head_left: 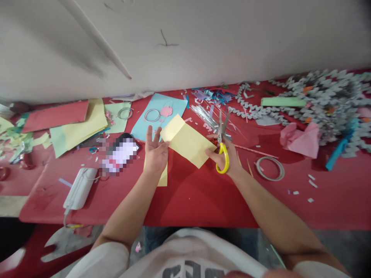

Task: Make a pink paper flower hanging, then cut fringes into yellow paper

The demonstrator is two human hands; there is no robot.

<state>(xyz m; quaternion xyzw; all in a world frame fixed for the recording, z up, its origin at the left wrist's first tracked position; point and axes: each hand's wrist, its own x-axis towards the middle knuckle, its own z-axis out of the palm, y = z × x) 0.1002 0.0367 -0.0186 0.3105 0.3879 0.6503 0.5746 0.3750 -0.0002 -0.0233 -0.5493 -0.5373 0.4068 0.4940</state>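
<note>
A creased piece of pale yellow paper (189,143) is held up over the red table, its right corner pinched between the thumb and fingers of my right hand (228,154). That same hand also carries scissors (222,152) with yellow handles, their blades pointing away from me and slightly apart. My left hand (156,152) has its fingers spread, with the thumb tip close to the paper's left edge; whether it touches, I cannot tell. Beneath my left hand lies another yellow paper strip (163,177), partly covered by the hand.
Left are a blurred phone (120,154), a white power bank (81,189) with a cable, and stacked coloured sheets (78,125). Behind lie a blue sheet (142,123) and silvery wires (204,116). Right are a ring coil (270,168), crumpled pink paper (301,141) and grey paper garlands (327,92).
</note>
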